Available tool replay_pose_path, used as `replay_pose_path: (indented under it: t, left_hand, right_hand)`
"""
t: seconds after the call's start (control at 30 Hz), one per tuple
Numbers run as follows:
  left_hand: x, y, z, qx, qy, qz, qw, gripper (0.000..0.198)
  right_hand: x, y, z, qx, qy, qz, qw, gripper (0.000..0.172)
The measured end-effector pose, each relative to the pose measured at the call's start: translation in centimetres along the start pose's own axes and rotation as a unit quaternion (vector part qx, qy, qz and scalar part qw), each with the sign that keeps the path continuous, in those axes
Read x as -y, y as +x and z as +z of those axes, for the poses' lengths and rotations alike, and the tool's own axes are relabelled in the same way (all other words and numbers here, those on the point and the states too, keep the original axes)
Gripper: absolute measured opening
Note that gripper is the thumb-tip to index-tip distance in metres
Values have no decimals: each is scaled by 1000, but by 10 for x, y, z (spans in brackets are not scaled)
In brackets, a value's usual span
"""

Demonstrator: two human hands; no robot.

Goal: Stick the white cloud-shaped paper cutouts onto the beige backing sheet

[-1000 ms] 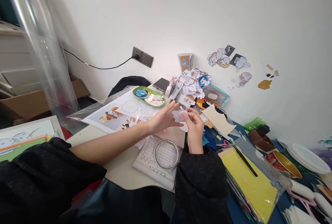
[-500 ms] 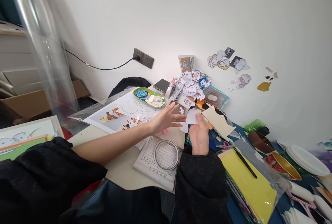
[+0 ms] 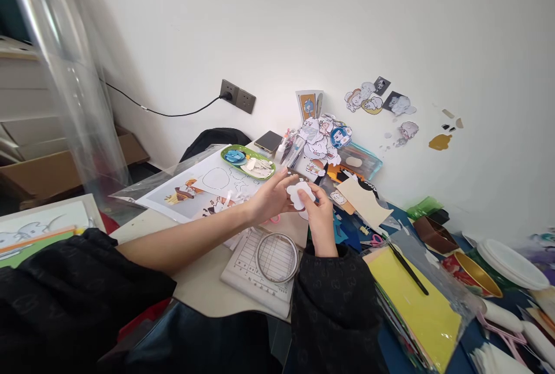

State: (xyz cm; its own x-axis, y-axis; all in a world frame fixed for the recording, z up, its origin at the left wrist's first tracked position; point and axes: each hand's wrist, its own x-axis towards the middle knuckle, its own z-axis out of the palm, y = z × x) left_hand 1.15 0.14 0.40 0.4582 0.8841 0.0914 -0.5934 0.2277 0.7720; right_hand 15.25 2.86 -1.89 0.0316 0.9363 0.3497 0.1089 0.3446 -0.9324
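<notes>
A small white paper cutout point(image 3: 295, 193) with a wavy edge is pinched between the thumb and fingers of my right hand point(image 3: 321, 219). My left hand point(image 3: 269, 199) reaches in from the left with its fingers stretched out, thumb side up. Its fingertips come up to the cutout's left edge and are partly hidden behind it; whether they touch it I cannot tell. Under both hands lies a beige board point(image 3: 288, 229). A metal ring point(image 3: 259, 264) rests on a sheet with a printed grid point(image 3: 243, 264) in front of it.
A green tray point(image 3: 224, 153) holds blue and white paper pieces. Printed sheets point(image 3: 162, 192) lie left of it, near a phone point(image 3: 269, 141). Cartoon cutouts point(image 3: 316, 145) crowd the back. To the right are a yellow sheet point(image 3: 416, 299), a black pen point(image 3: 407, 269) and pink-handled scissors point(image 3: 376, 240).
My right hand has moved left and turned, bringing the white cutout to my left hand's fingertips. The left hand stays in nearly the same place.
</notes>
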Motion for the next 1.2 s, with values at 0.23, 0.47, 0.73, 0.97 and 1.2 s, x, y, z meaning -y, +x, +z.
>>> replay_pose_path:
  t: [0.23,0.47,0.73,0.97,1.2]
  left_hand:
    - [-3,-1,5,-7,-19,12,1000,73]
    - [-10,2,0,-44,-73,40,996,70]
    - [-9,1,0,-59,-40,27,997,72]
    - [-5,2,-1,-16,-13,27,999,76]
    - [-1,1,-2,-3,5,9,1000,78]
  right_hand:
    - [8,-4,-2,-41,-55,-11,998,55]
    - [18,-13,7,20,-289,-279,916,46]
    - [10,-12,5,-38,-342,-374,861,20]
    - [10,-11,5,-90,-129,-203,967,19]
    - [0,1,-4,-198,-79,-142,967,42]
